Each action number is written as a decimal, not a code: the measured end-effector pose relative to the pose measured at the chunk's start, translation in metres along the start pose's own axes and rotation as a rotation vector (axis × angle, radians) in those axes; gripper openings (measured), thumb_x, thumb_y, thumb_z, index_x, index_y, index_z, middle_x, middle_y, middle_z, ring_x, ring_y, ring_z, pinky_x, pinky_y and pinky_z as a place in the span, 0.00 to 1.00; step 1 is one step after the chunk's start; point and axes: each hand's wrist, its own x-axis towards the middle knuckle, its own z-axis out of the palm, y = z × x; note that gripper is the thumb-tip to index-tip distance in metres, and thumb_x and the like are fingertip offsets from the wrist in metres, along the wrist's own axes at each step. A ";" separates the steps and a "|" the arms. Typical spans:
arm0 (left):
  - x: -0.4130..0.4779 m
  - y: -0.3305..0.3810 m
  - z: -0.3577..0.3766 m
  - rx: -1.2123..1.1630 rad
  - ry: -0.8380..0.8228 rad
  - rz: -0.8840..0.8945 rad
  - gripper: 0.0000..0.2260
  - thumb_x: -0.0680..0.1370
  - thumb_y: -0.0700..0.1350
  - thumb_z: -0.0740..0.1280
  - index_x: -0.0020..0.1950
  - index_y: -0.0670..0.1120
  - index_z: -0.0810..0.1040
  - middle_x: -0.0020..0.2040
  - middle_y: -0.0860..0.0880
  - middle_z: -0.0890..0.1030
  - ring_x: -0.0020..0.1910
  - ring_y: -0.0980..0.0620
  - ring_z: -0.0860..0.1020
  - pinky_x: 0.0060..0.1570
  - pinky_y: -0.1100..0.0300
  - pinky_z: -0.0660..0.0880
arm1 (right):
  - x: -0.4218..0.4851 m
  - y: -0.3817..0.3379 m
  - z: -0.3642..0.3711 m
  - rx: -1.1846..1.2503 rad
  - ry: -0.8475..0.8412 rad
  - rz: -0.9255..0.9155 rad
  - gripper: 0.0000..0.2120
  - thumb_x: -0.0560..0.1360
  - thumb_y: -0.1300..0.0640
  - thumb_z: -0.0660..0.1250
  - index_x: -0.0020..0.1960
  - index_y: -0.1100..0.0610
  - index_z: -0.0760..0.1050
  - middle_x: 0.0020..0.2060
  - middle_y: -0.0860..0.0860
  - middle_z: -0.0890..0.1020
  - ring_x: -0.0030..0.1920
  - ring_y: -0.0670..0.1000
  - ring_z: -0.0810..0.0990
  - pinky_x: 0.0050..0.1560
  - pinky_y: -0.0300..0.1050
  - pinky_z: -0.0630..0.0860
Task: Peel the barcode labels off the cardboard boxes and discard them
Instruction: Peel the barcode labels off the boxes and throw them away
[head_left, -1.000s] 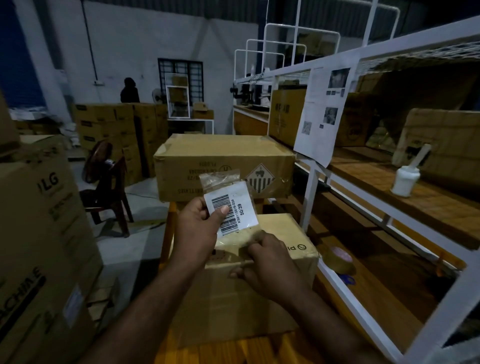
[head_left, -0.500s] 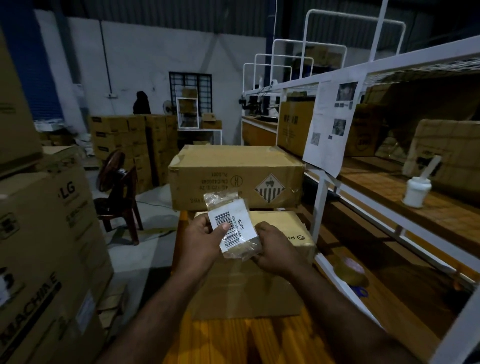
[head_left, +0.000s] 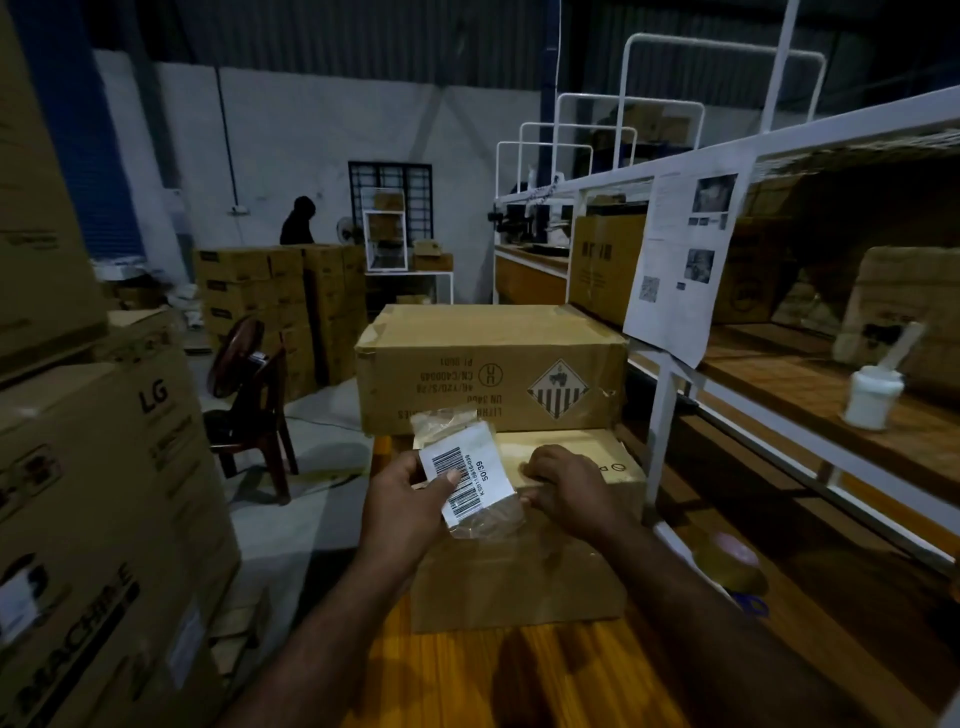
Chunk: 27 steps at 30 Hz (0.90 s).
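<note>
My left hand (head_left: 410, 501) pinches the peeled white paper barcode label (head_left: 467, 478) for discarding; my right hand (head_left: 566, 486), grip unclear, steadies the small brown cardboard box (head_left: 519, 577).

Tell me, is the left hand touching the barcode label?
Touching. The head view shows the left hand pinching the barcode label, thumb lying across its printed stripes.

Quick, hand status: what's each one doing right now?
Left hand: pinching the label.
Right hand: fingers curled on the box; whether it grips anything cannot be told.
</note>
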 end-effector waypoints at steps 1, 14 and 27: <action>0.001 -0.002 0.001 -0.007 0.001 -0.006 0.09 0.78 0.38 0.68 0.57 0.45 0.80 0.49 0.46 0.85 0.44 0.49 0.86 0.38 0.54 0.83 | 0.003 0.002 0.002 -0.009 0.002 -0.004 0.19 0.68 0.49 0.74 0.56 0.55 0.81 0.55 0.50 0.80 0.55 0.54 0.79 0.56 0.48 0.73; 0.040 -0.014 0.040 0.163 0.043 -0.016 0.06 0.79 0.40 0.68 0.50 0.51 0.80 0.49 0.47 0.86 0.47 0.49 0.85 0.48 0.45 0.83 | 0.034 0.021 0.013 0.154 0.031 0.037 0.06 0.71 0.55 0.70 0.48 0.52 0.80 0.46 0.43 0.79 0.49 0.48 0.78 0.53 0.47 0.74; 0.028 -0.028 0.060 0.044 0.184 -0.075 0.07 0.78 0.37 0.68 0.55 0.45 0.78 0.50 0.46 0.85 0.48 0.48 0.85 0.48 0.47 0.83 | -0.011 -0.006 0.005 1.107 -0.009 0.263 0.18 0.73 0.66 0.71 0.59 0.50 0.74 0.51 0.52 0.81 0.50 0.51 0.82 0.42 0.50 0.84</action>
